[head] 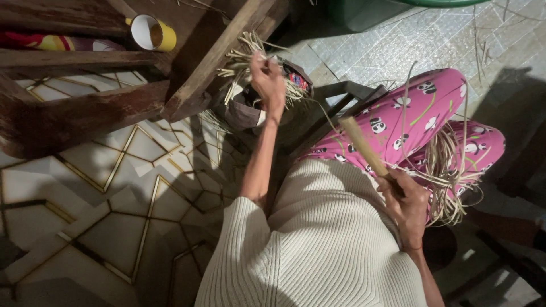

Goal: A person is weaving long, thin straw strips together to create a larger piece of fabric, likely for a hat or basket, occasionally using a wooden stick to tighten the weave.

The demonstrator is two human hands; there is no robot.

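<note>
While the left hand (267,85) reaches out at arm's length, its fingers are pinched shut on a few pale straw strands (242,59) at the top of a loose bundle that sticks out of a dark bag (245,113) on the floor. The bundle fans out in thin, flat, cream-coloured strips, some bent and splayed to the left, and lies against the slanting wooden leg (216,57) of a bench. A small patch of red and blue shows inside the bag just right of the hand.

The right hand (406,204) is closed around the lower end of a light-brown stick (364,148), which rises at a slant up and to the left across the lap. Near that hand, more straw strands (446,170) lie draped over the pink trousers (409,113), printed with pandas; several long strips curve upward, and the rest hang in a tangle off the right thigh.

A cream ribbed sweater (324,244) covers the torso. A yellow cup (152,33) with a white inside lies on its side under the bench, well apart from both hands. The floor (85,216) on the left is pale tile with gold-lined geometric shapes.
</note>
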